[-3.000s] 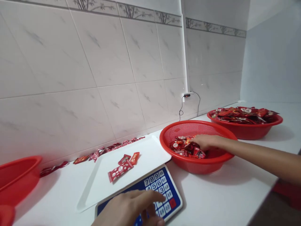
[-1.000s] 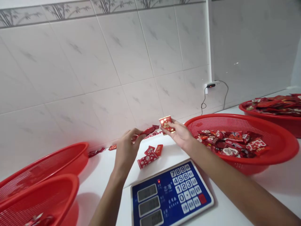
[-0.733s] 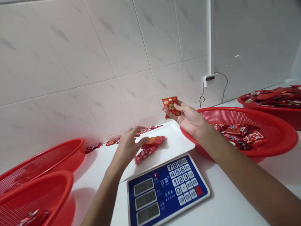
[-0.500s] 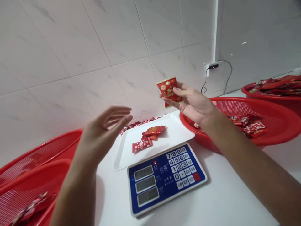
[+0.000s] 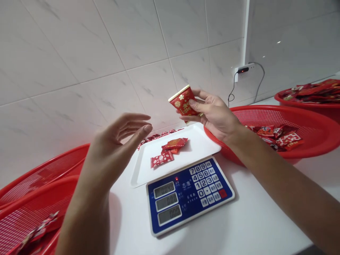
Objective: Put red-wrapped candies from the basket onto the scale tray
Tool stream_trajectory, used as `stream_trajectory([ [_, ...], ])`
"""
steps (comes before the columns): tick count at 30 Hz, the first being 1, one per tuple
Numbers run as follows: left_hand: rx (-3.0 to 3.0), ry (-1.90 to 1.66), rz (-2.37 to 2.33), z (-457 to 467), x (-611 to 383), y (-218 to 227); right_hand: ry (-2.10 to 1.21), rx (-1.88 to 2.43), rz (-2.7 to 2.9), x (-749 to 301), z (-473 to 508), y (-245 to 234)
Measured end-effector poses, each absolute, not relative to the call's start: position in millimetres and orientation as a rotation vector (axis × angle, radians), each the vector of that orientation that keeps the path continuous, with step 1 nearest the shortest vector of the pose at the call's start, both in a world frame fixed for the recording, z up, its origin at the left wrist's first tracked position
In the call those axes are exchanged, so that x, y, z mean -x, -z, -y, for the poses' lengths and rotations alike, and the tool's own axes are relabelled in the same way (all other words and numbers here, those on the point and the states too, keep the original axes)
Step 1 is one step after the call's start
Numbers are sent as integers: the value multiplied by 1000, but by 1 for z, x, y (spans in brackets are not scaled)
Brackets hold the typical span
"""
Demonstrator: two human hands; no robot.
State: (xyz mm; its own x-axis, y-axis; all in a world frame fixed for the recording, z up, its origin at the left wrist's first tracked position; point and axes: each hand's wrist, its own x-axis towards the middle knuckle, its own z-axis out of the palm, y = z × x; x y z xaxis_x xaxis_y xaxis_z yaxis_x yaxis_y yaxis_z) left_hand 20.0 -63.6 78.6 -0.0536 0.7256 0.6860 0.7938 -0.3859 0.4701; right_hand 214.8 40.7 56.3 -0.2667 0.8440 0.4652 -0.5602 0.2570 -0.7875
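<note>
- Up goes the left hand point(image 5: 114, 148): a moment ago it was down by the white tray point(image 5: 198, 145), and now it is in the air over the worktop point(image 5: 252, 219).
- This hand is empty, with its fingers spread out.
- The right hand point(image 5: 217, 115) pinches a red packet point(image 5: 182, 102) between thumb and fingers. It holds the packet a bit higher than before.
- That packet is up in the air, above the far right corner of the tray and close to the wall.
- A few red sweets point(image 5: 168, 150) lie in a small heap on the tray.
- The tray sits on a scale with a blue front point(image 5: 190, 193), near the front edge of the worktop.
- A red basket point(image 5: 313, 124) with more sweets in it stands just to the right of the tray, under the right arm.
- More red baskets point(image 5: 39, 173) are at the left end of the worktop.
</note>
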Motion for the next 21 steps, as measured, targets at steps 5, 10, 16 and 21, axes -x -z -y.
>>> stream_trajectory([
  [5,2157,1449,1761,66,-31,-78,-1410,304,1320,-208,-33,-55],
  [10,2284,1397,1774,58,-33,-70,-1484,362,1504,-194,-24,-48],
  [16,2359,1274,1838,44,-27,-63,-1486,454,1650,-186,-16,-41],
  [21,2244,1428,1746,57,-33,-70,-1126,493,1798,-221,-23,-57],
])
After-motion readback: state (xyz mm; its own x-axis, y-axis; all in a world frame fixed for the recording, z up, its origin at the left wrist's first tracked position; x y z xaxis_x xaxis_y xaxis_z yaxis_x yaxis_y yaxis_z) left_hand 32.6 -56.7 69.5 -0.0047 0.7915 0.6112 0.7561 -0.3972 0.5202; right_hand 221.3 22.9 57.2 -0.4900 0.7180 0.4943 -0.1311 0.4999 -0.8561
